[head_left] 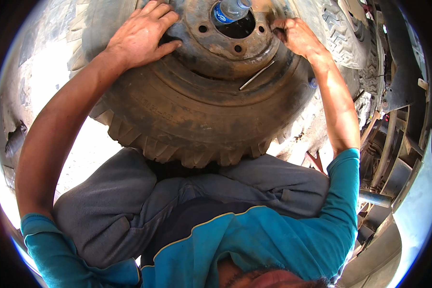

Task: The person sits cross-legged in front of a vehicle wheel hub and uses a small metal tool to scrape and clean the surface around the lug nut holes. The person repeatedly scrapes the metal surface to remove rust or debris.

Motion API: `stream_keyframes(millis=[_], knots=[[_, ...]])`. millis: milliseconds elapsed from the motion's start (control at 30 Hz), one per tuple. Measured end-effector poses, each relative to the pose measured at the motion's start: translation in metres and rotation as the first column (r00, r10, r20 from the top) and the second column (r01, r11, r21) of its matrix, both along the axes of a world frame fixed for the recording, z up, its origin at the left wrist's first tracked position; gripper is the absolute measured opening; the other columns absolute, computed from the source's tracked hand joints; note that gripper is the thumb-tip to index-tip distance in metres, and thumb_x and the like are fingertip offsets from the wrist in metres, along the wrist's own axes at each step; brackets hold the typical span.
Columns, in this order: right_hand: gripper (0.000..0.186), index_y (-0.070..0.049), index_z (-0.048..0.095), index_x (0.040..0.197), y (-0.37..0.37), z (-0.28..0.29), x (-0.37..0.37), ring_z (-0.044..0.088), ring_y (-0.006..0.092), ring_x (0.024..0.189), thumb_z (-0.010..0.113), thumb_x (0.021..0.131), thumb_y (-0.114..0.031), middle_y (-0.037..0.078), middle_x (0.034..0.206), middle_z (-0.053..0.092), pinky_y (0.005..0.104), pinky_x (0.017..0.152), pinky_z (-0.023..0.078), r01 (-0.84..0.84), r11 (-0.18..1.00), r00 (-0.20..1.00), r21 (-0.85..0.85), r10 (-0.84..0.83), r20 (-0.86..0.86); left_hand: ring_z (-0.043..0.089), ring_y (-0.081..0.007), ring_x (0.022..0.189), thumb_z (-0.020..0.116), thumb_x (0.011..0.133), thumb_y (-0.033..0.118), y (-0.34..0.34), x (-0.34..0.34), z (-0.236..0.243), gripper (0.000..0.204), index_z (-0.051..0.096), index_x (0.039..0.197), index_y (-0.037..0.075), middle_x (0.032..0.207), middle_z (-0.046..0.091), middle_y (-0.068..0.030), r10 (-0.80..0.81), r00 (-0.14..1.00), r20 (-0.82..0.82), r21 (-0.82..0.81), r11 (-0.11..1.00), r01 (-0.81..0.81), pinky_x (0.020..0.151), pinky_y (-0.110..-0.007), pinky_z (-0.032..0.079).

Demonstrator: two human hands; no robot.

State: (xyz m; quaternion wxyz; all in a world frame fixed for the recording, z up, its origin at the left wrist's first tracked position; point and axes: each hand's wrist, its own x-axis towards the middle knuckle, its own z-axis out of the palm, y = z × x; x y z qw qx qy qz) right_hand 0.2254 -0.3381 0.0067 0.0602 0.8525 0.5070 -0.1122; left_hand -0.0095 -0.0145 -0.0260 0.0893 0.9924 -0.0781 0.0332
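A large dirty tyre [201, 120] with chunky tread lies flat in front of my bent legs, around a rusty steel wheel rim [216, 60] with bolt holes. My left hand [144, 36] rests palm down where the tyre meets the rim's left side, its fingers stretched and the thumb apart. At the rim's right side, my right hand [298, 37] has curled fingers close together; whatever is between them is hidden. A clear plastic bottle [231, 12] with a blue label stands at the rim's centre hole. Across the groove between rim and tyre lies a thin metal rod [257, 76].
Another treaded tyre [341, 36] stands at the far right. Beyond my right arm are metal frame parts and bars [391, 144], with a short pipe end [375, 198] among them. A small blue cap-like object [313, 82] sits beside my right forearm.
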Motion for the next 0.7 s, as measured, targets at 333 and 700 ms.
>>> stream_keyframes(millis=[333,700], knots=[[0.023,-0.008,0.072,0.111,0.007,0.001,-0.001,0.069,0.0407,0.095,0.070,0.088,-0.007,0.020,0.093,0.073,0.0468,0.085,0.055,0.047,0.999,0.998,-0.017,-0.046,0.038,0.047,-0.0322,0.136,0.071,0.095,0.038,0.003,0.000,-0.006,0.051,0.058,0.133,0.008,0.141,0.053,-0.0119,-0.011,0.999,0.038,0.022,1.000,0.011,0.116,-0.045,0.040],[0.022,-0.008,0.072,0.113,0.006,0.001,-0.004,0.069,0.0415,0.098,0.068,0.092,-0.010,0.022,0.097,0.073,0.0478,0.088,0.055,0.070,0.997,0.998,-0.027,-0.070,-0.001,0.047,-0.0316,0.136,0.071,0.095,0.038,0.002,0.000,-0.001,0.051,0.058,0.133,0.008,0.142,0.053,-0.0121,-0.003,1.000,-0.003,0.016,1.000,0.003,0.116,-0.045,0.040]])
